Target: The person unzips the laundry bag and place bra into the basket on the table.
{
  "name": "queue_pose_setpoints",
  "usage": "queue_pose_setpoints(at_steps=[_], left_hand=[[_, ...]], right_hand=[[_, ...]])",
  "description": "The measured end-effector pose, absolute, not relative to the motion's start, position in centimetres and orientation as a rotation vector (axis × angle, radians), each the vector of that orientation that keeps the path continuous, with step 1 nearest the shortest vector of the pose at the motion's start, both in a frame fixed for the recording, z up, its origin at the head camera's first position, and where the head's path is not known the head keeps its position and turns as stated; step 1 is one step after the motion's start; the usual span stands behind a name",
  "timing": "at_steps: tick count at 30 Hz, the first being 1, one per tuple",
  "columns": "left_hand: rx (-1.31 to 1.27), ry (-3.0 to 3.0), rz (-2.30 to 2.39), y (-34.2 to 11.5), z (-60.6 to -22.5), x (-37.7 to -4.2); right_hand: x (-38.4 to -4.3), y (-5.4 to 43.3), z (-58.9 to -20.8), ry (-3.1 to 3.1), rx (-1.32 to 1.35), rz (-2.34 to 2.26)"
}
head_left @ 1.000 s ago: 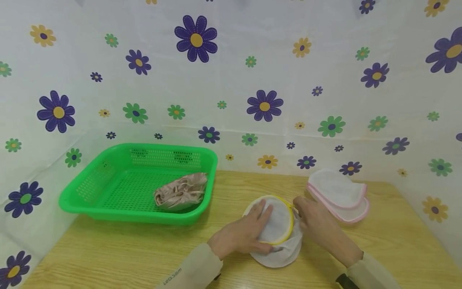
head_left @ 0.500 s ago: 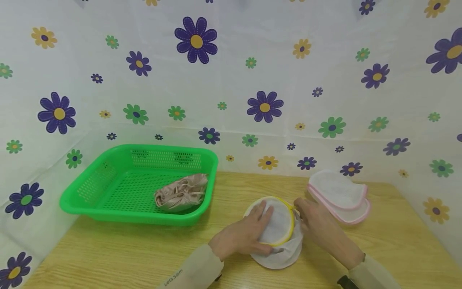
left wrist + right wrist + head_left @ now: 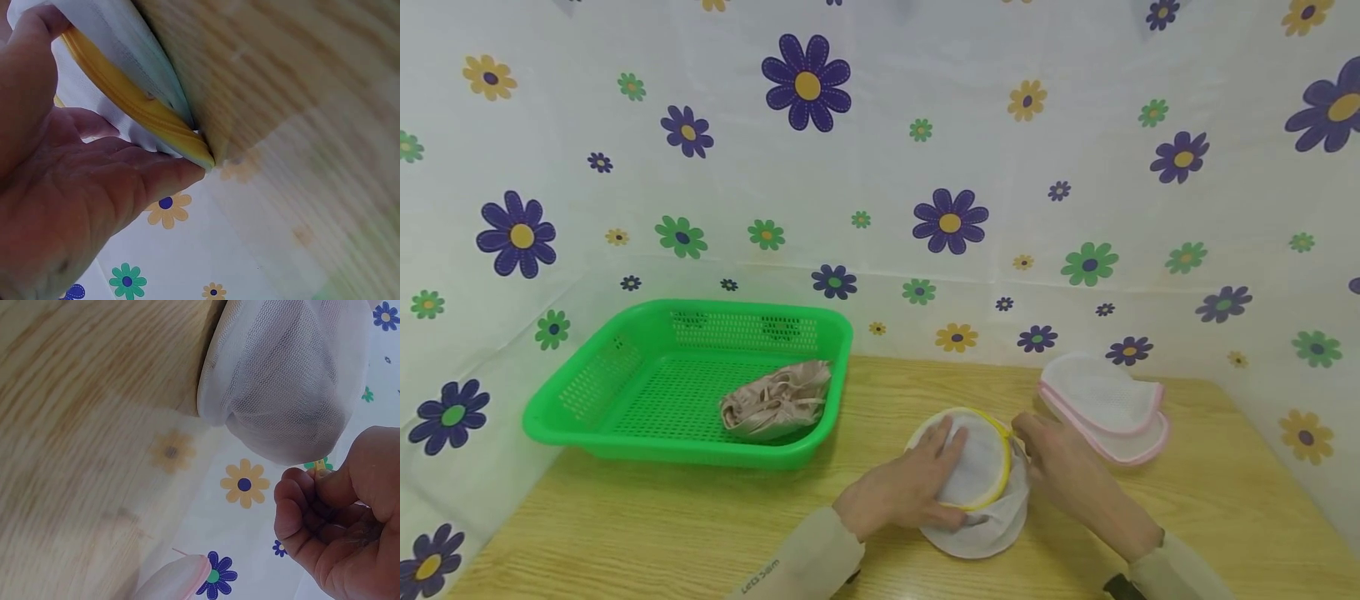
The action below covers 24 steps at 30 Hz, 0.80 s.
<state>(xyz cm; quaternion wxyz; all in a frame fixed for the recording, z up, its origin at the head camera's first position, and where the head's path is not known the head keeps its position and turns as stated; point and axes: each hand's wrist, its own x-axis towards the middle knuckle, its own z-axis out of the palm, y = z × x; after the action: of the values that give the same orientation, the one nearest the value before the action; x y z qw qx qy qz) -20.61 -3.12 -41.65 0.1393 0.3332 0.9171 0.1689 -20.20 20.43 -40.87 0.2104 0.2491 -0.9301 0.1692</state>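
while the round white mesh bag point(image 3: 979, 468) is pressed low in the frame, right of centre, its yellow tab point(image 3: 320, 465) is pinched at the upper-right rim by the curled, nearer right hand point(image 3: 1058, 460). no clear long axis. top covered by left hand point(image 3: 910, 487), fingers spread. pinch shown in right wrist view, barely made out in head view.

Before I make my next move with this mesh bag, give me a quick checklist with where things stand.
1. Left hand steadying the mesh bag: ok, laid across its top.
2. Right hand on the yellow tab: ok, pinching it.
3. Mesh bag lying smooth: not ok, creased below the yellow trim.
4. Mesh bag fully closed: cannot tell, hands hide part of the trim.
5. Pink-edged netting out of the way: ok, lying apart to your right.
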Motion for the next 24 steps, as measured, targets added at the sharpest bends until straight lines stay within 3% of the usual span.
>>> queue_pose_setpoints(at_steps=[24], left_hand=[[0.948,2.641,0.500,-3.04,-41.63,-20.69]], right_hand=[[-19.54,20.63,-40.99,-2.540,0.692,0.426]])
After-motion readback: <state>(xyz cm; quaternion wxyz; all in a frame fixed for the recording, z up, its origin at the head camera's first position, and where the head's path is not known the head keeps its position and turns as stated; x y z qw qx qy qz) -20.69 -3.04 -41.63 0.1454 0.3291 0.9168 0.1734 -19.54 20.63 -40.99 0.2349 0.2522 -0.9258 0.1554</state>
